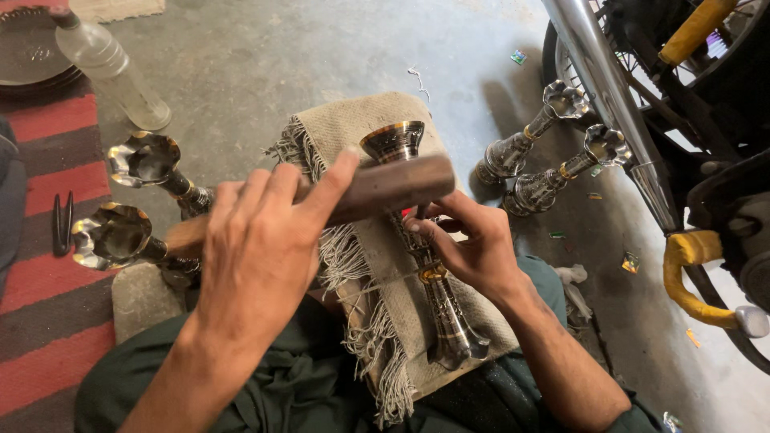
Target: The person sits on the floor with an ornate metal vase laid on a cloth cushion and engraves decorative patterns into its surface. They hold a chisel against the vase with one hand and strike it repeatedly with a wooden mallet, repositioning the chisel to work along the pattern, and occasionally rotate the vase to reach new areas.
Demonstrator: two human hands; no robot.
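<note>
My left hand [261, 256] grips a wooden mallet [393, 186] by its handle, holding the thick round head just over a tall engraved metal vase [433, 273]. The vase lies on a fringed burlap pad [385, 136] laid over a block on my lap, its flared mouth pointing away from me. My right hand [469, 244] holds the vase's narrow stem and pins it against the pad. The mallet head hides part of the vase's neck.
Two more metal vases [132, 200] lie to the left and two [553, 148] to the right on the concrete floor. A plastic bottle [112, 68] and a striped rug [48, 265] with black pliers [62, 223] are at left. A motorcycle [666, 120] stands at right.
</note>
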